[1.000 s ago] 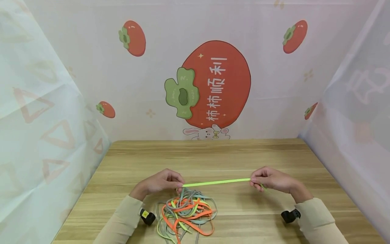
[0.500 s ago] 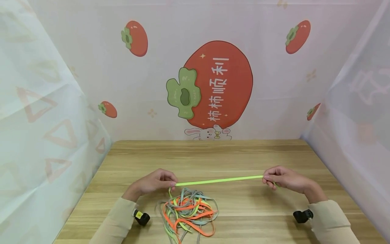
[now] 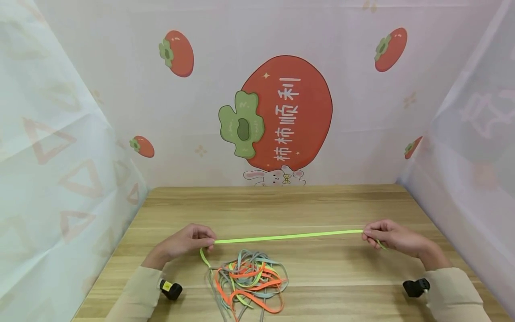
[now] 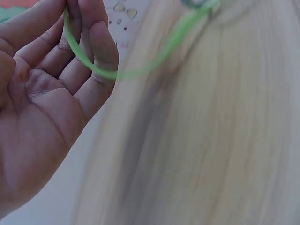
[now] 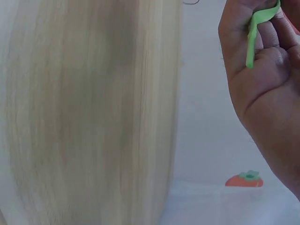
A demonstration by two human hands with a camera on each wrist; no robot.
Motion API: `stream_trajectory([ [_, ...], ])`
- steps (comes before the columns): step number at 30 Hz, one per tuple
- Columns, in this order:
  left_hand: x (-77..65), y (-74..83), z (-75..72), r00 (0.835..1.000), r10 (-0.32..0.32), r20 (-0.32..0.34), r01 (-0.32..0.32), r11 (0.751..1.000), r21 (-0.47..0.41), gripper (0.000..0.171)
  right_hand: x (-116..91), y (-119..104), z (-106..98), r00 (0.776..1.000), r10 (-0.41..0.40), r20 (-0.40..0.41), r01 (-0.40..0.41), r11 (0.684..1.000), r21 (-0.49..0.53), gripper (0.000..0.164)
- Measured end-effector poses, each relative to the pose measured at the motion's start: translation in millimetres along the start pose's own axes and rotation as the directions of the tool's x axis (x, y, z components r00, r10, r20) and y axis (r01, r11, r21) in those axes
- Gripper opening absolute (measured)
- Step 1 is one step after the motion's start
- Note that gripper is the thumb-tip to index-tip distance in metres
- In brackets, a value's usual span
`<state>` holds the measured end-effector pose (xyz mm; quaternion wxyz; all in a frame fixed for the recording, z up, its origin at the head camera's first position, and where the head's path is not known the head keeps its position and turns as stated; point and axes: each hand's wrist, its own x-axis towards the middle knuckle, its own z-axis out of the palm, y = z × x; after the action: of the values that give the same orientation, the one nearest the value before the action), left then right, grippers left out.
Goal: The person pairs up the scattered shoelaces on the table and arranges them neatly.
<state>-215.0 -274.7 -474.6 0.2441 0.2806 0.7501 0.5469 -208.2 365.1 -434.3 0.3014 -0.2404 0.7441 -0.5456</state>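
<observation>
A flat neon-green shoelace is stretched nearly straight between the two hands, above the table. At its left part, my left hand pinches it between thumb and fingers; the slack hangs in a curve, seen in the left wrist view as a green loop, and runs down to the heap. Off to the right, my right hand pinches the lace near one end. A short tail with a narrow tip dangles across that palm in the right wrist view. Below the taut stretch lies a tangled heap of orange, grey and green shoelaces.
The wood-grain table carries the heap left of its middle, toward the front. A printed backdrop stands behind it, with pale sheets hanging on both sides. A small black camera sits at each wrist.
Both hands have moved apart, left hand leftward and right hand rightward. The green span between them has grown longer, and more green lace has come out of the heap beneath the left hand.
</observation>
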Motion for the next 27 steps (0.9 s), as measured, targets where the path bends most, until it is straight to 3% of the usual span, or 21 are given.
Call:
stream_trajectory([
  [10, -23.4, -7.0, -24.7, 0.993, -0.091, -0.076, 0.097, 0.992, 0.082, 0.033, -10, 13, -14, 0.999, 0.035, -0.001, -0.035, 0.999, 0.004, 0.037],
  [20, -43.8, -10.5, -55.6, 0.988, -0.128, -0.084, 0.131, 0.991, 0.023, 0.037, -15, 16, -28, 0.992, 0.112, -0.052, -0.114, 0.993, -0.041, 0.039],
  [27, -51.5, -6.6, -76.8, 0.984, -0.138, -0.115, 0.148, 0.985, 0.085, 0.037, -21, 18, -38, 0.989, 0.122, -0.083, -0.124, 0.992, -0.018, 0.038],
])
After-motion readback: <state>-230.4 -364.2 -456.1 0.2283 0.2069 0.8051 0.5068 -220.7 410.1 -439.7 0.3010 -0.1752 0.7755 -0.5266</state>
